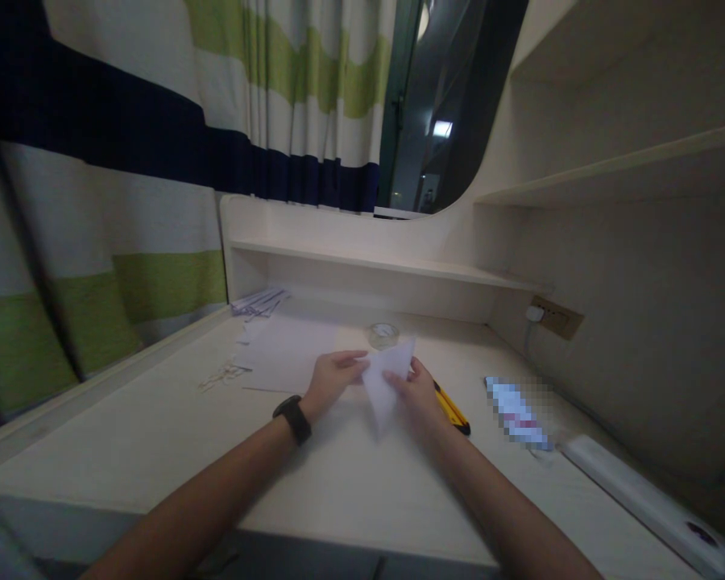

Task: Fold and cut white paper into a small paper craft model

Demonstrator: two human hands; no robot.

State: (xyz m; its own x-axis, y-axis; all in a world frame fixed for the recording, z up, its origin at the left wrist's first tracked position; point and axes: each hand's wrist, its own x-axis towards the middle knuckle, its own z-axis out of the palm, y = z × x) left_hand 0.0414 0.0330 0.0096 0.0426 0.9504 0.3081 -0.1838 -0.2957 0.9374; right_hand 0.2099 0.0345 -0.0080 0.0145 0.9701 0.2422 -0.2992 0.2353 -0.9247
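White paper (pixel 387 385), folded, between left hand (pixel 333 377) and right hand (pixel 419 395). Black watch (pixel 292 419) on left wrist. Yellow and black cutter (pixel 453 411) just behind right hand. Clear tape roll (pixel 384 334), perhaps faintly yellowish in dim light. More white sheets (pixel 290 354) on pale cream desk (pixel 157 435). Curtain (pixel 126 161) in broad wavy bands: white, lime green, navy blue. White charger (pixel 533 313) in beige socket (pixel 557 317). Pale shelf (pixel 374 264), same cream as desk.
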